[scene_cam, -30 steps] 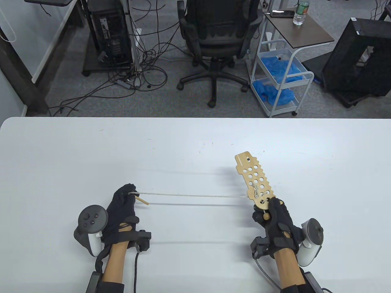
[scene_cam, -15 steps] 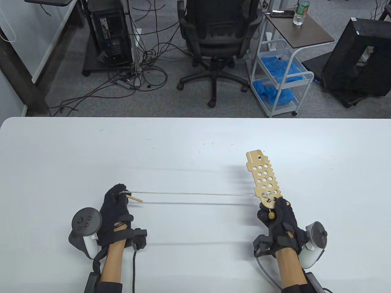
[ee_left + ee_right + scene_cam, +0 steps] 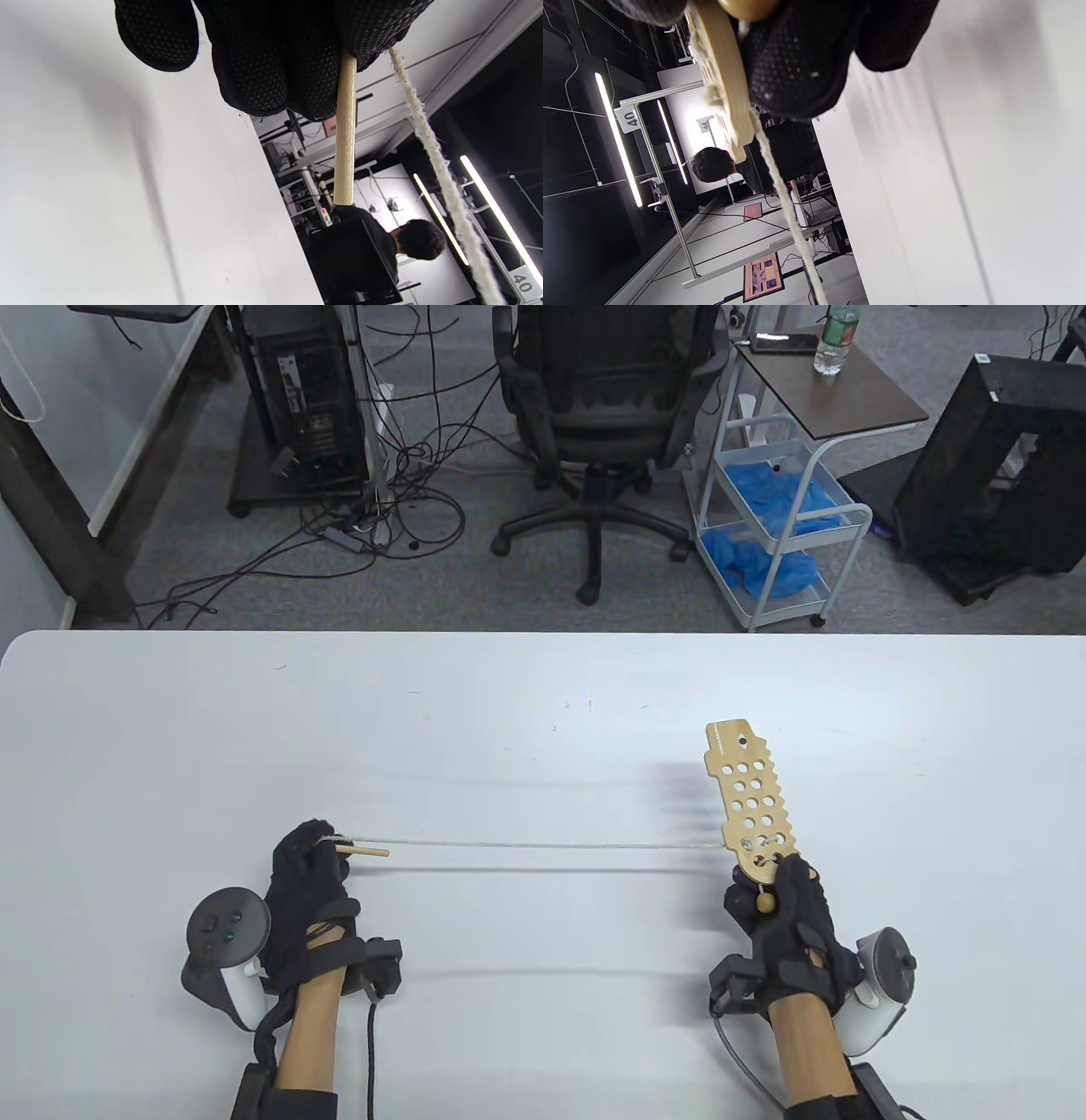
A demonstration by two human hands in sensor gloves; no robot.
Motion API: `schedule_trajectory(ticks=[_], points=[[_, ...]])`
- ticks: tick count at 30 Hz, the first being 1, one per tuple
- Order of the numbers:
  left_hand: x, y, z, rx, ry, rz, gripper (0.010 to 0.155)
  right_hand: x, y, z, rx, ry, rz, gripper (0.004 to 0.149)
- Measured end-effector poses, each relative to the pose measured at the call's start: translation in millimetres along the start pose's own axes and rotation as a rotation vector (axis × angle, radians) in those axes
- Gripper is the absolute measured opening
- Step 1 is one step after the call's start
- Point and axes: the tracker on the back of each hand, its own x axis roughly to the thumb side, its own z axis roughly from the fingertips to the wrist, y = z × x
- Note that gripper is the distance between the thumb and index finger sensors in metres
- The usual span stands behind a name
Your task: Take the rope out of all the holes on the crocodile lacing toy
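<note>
The wooden crocodile lacing toy [image 3: 752, 797], a flat board with several holes, is held upright above the table by my right hand [image 3: 780, 908], which grips its lower end; it also shows edge-on in the right wrist view [image 3: 721, 80]. A wooden bead [image 3: 765, 902] hangs by my right fingers. The white rope [image 3: 543, 845] runs taut from the toy's lower holes leftward to my left hand [image 3: 310, 861], which pinches the rope's end with its wooden needle [image 3: 363, 851]. The needle [image 3: 344, 131] and rope [image 3: 437, 169] show in the left wrist view.
The white table [image 3: 543, 712] spreads around both hands. Beyond its far edge stand an office chair [image 3: 607, 415], a white cart [image 3: 780, 509] with blue gloves, a computer tower [image 3: 310, 398] and floor cables.
My hands have moved apart: left hand with the needle went left, right hand with the toy went right. The rope has drawn further out and fewer holes hold it.
</note>
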Motion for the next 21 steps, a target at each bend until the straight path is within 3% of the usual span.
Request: schedule_trajectory(ticks=[21], points=[[-8.4, 7.1, -0.9, 0.035, 0.075, 0.057, 0.043, -0.2, -4.4, 0.6, -0.033, -0.002, -0.047, 0.048]])
